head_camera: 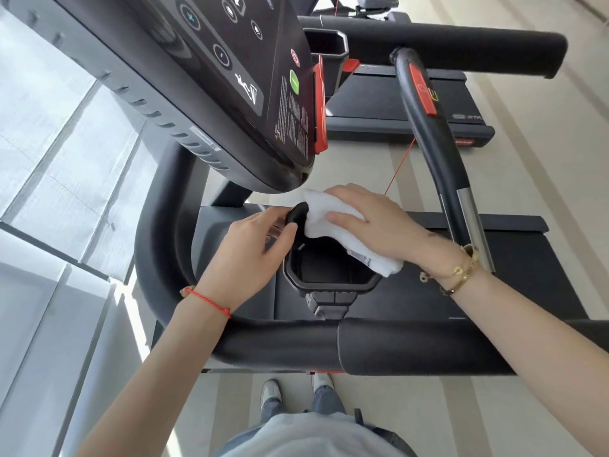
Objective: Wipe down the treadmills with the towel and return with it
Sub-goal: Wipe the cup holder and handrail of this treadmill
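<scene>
Below the tilted console point(230, 80), at the black cup holder point(329, 262) of the near treadmill point(428, 344), I have both hands working. My right hand point(372, 222) lies flat with fingers nearly straight, pressing the white towel point(333, 222) over the holder's far rim; that grip is released, pushing rather than clutching. My left hand point(253, 249) has its fingers curled onto the holder's left edge, thumb against the rim, steadying it.

I judge the towel light, soft and limp: it drapes over the rim and one corner with a label hangs toward the opening. It should bunch and slide easily on smooth plastic, so I would hold it with a broad palm or gather a fold near its middle, never a loose corner. A second treadmill point(412, 103) waits beyond.
</scene>
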A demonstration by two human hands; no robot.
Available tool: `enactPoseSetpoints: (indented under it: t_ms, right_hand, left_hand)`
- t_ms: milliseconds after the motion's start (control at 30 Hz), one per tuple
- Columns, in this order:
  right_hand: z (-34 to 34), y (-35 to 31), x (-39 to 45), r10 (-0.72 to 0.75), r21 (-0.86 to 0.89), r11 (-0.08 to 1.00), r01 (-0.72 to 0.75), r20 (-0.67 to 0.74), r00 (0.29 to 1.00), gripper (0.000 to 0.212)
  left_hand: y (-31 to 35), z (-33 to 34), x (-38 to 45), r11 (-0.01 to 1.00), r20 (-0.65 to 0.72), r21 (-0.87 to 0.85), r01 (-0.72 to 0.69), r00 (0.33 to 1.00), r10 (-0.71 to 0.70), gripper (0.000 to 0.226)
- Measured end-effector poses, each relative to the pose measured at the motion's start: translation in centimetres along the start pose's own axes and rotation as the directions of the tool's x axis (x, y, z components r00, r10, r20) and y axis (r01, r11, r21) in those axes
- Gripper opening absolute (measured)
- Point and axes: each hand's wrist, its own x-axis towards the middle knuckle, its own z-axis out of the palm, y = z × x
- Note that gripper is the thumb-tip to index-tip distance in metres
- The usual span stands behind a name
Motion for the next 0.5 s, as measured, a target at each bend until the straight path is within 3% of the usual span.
enactPoseSetpoints:
  t_ms: [233,400,500]
  right_hand:
    - [3.7,-1.2,-6.2,0.274,0.401,0.895,-0.194,-0.15,0.95,0.067]
    - [1.3,-1.2,-3.2,0.313,0.374,0.891,-0.256,-0.102,0.944,0.047]
    - [1.6,-1.6,-3.7,0.346,0.451,0.853,-0.262,-0.113,0.931,0.045]
  left_hand:
    - [0.0,0.1,-0.1,1.0,0.012,-0.003,0.0,1.0,0.0,0.031]
    - [-0.2,0.1,0.0,1.0,-0.004,0.016,-0.02,1.0,0.02,0.029]
    - [-0.1,0.1,0.0,1.0,-0.005,0.012,-0.018,1.0,0.018,0.028]
